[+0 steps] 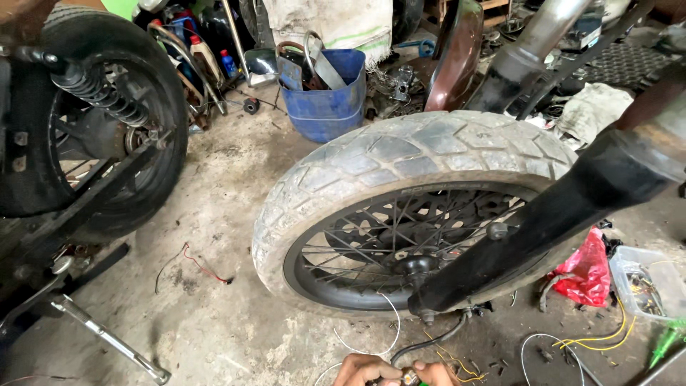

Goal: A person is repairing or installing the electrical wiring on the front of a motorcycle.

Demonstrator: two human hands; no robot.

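Both hands, left hand [361, 370] and right hand [434, 373], pinched together on a small metal fitting [409, 376] ending a black rubber cable [436, 337], low by the concrete floor's [214, 329] near edge, below the spoked front wheel [400, 214]. Probably light, stiff, slippery; best held by its body.

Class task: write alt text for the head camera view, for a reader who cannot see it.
Two hands, left hand and right hand, meet at the bottom edge around a small metal part, just below a motorcycle's dusty front wheel and black fork. Loose yellow wires lie on the concrete floor; a blue bucket stands behind.
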